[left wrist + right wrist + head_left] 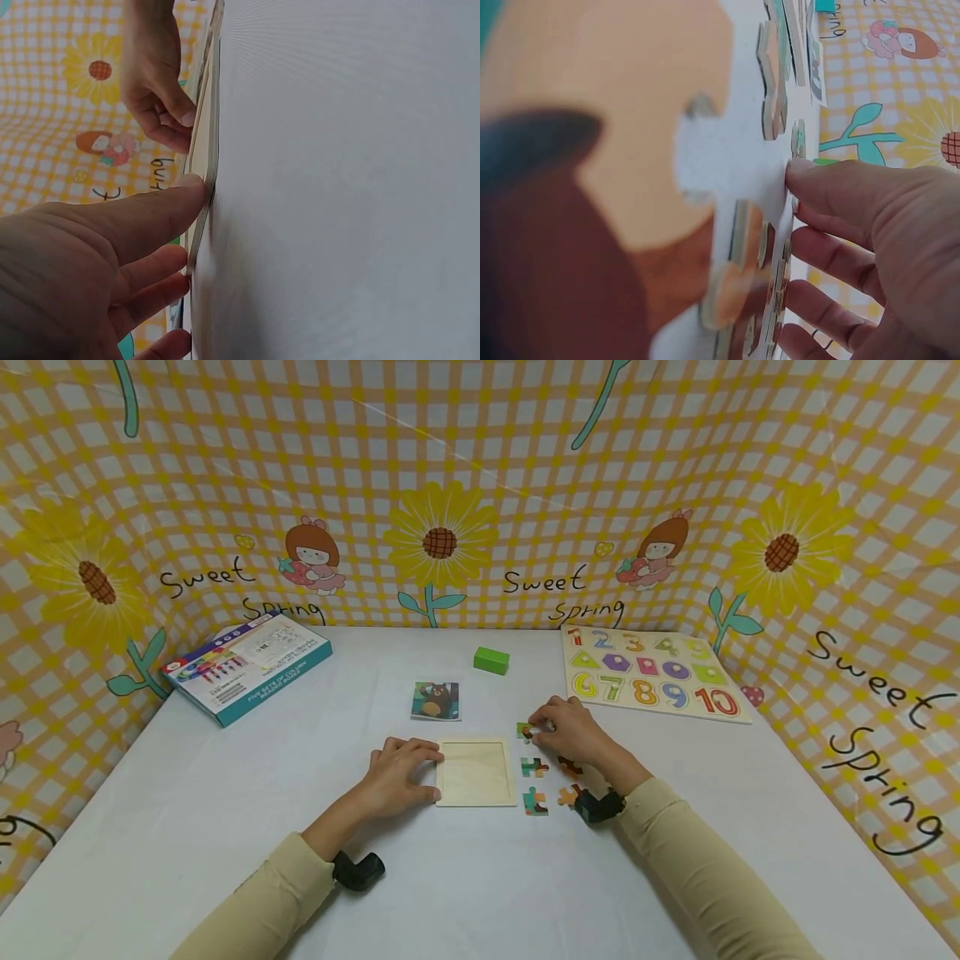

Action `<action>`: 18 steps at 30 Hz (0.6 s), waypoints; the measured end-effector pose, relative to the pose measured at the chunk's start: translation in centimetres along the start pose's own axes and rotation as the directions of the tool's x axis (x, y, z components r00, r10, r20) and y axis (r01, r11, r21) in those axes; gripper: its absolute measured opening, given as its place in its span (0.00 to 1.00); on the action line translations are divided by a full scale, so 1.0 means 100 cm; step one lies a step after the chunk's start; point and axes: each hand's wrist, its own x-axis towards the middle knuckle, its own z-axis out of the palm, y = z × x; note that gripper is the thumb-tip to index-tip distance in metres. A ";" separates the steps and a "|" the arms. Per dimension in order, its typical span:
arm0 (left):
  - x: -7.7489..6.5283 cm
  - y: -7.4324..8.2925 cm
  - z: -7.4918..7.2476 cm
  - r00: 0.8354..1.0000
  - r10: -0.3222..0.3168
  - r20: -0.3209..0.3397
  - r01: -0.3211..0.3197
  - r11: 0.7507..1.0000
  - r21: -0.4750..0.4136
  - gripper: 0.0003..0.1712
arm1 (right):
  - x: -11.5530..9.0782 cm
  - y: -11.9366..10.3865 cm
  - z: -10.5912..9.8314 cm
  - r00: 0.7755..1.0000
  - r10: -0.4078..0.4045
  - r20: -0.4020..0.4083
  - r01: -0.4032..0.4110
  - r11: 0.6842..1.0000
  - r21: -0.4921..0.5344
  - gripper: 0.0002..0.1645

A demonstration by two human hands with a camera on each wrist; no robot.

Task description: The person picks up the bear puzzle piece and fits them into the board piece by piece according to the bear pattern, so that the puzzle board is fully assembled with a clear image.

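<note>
1. Spreading up behind both hands, here's the checked cloth (480,460), with its sunflowers and "Sweet Spring" lettering.
2. Under both hands runs the white table (450,893).
3. Out beyond the right hand and farther right lies the number board (626,687), digits and shapes in rows.
4. Beyond the left hand, well off to its left, the bead box (251,668) lies at an angle.
5. Now the left hand (399,775): fingers loose, unclenched, thumb and fingertips touching the wooden tray (475,772). And the right hand (577,735) has thumb and forefinger pinching a puzzle piece (523,732)!
6. That tray lies flat between the hands.
7. Just past it, the bear card (437,702).
8. Farther out, between the hands' lines, the green block (491,662).
9. Smallest: the pinched piece at the right fingertips, other puzzle pieces (536,802) nearer the person, some partly hidden by the right wrist.
</note>
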 end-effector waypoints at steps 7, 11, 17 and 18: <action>-0.001 0.000 0.000 1.000 -0.014 -0.003 0.014 1.000 -0.017 0.30 | 0.000 -0.001 0.001 0.999 -0.023 -0.025 0.023 1.000 -0.003 0.15; -0.001 -0.001 0.001 1.000 -0.024 -0.003 0.024 1.000 -0.020 0.30 | -0.001 -0.002 0.000 0.999 -0.036 -0.034 0.036 0.999 -0.013 0.15; -0.001 -0.002 0.001 1.000 -0.026 -0.005 0.026 0.999 -0.024 0.30 | -0.002 -0.004 -0.002 1.000 -0.025 -0.019 0.024 1.000 -0.011 0.15; -0.001 -0.002 0.002 1.000 -0.026 -0.006 0.026 0.999 -0.026 0.30 | -0.002 -0.004 -0.003 1.000 -0.020 -0.017 0.020 1.000 -0.007 0.16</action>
